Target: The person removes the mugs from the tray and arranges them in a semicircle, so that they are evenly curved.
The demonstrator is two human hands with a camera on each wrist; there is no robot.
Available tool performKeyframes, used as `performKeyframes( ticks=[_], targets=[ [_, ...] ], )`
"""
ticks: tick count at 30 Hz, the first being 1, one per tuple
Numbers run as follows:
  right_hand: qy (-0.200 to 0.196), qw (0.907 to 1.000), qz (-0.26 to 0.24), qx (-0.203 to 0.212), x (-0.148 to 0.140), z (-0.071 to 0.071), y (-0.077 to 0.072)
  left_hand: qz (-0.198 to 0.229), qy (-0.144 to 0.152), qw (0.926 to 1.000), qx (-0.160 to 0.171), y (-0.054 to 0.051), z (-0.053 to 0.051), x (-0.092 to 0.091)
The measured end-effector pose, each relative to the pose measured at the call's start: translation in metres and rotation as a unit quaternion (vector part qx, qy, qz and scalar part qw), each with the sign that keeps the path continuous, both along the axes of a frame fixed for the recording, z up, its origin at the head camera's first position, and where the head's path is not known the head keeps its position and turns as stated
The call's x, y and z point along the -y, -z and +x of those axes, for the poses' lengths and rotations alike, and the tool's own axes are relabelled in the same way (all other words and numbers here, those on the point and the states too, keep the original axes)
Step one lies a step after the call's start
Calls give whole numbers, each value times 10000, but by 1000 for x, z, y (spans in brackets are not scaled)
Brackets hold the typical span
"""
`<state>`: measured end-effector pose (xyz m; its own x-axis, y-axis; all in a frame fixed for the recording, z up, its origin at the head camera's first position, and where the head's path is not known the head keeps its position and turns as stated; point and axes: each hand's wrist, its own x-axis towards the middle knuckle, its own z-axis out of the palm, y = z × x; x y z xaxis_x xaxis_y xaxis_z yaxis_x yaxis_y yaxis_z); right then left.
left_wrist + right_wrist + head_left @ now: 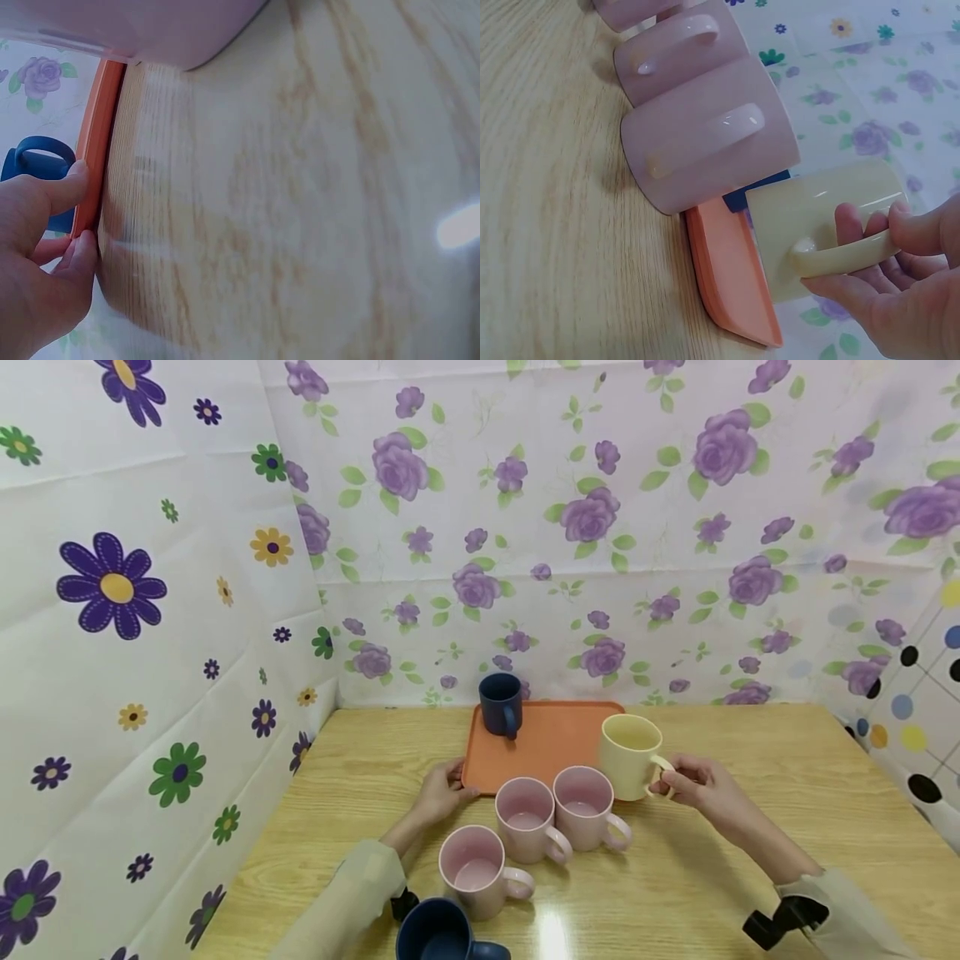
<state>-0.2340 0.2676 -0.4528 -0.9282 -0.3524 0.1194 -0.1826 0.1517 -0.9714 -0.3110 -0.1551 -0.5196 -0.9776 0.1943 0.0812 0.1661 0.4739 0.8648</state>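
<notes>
My right hand (701,789) grips the handle of a pale yellow mug (628,752), upright at the front right corner of an orange tray (555,743). Whether its base touches the tray I cannot tell. In the right wrist view, fingers and thumb (919,232) wrap the yellow handle. At the tray's front left corner, my left hand (438,793) pinches the rim, thumb and fingers also seen in the left wrist view (52,247). On the tray's back left stands a dark blue mug (500,702), its handle toward the front.
Three pink mugs stand in a slanting row before the tray: one (585,810) nearest the yellow mug, one (527,822) beside it, one (476,868) closer. Another dark blue mug (435,931) is cut off at the bottom. Flowered cloth (525,552) backs the wooden table (720,893).
</notes>
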Motion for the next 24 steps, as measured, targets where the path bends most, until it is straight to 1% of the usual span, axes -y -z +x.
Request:
performKeyframes(
  ticks=[6,14,21,24],
  targets=[
    [135,9999,59,-19,-10,17,0,118,3,9999,-6,1,-1,-1],
    [-130,9997,-214,61,-21,33,1,137,-1,9999,-1,-2,0,1],
    [-293,9989,-141,351,-29,48,4,136,2,9999,54,-1,0,0],
    [-344,9983,-142,458,-31,53,5,178,-12,9998,12,0,0,0]
  ],
)
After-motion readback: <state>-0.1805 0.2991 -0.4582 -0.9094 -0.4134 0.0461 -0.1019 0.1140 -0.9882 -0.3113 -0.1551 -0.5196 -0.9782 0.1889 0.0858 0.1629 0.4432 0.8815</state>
